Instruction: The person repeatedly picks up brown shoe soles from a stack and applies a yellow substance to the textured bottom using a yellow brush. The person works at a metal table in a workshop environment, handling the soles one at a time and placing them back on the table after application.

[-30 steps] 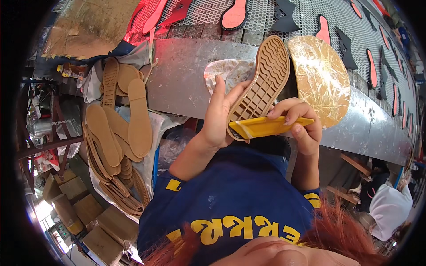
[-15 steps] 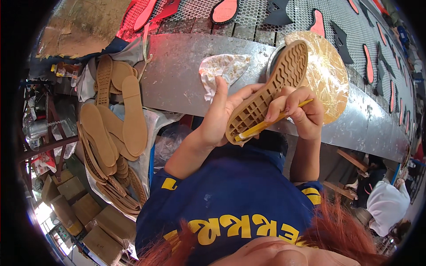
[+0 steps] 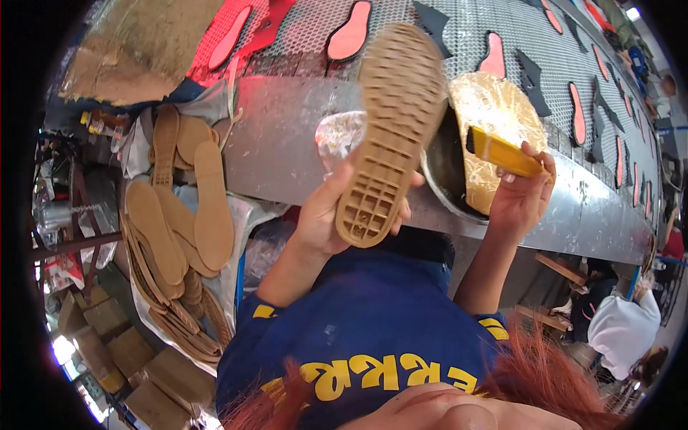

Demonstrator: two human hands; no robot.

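My left hand grips a tan rubber shoe sole near its heel end. The sole stands tilted with its treaded underside showing, its toe end blurred and pointing away over the metal ledge. In my right hand is a flat yellow brush, pinched by its handle. Its dark end points left, apart from the sole, above a round metal bowl. A shiny tape-wrapped disc partly covers that bowl. Behind the sole lies a stained white cloth, partly hidden.
Beyond the ledge runs a mesh conveyor carrying pink insoles and black cut pieces. Many tan soles are piled at my left. Cardboard boxes stand lower left. A person in white is at the right.
The brush has come off the sole's heel and swung right and away, over the bowl. The sole has shifted left and turned more upright, tread toward me. The disc appears tilted differently.
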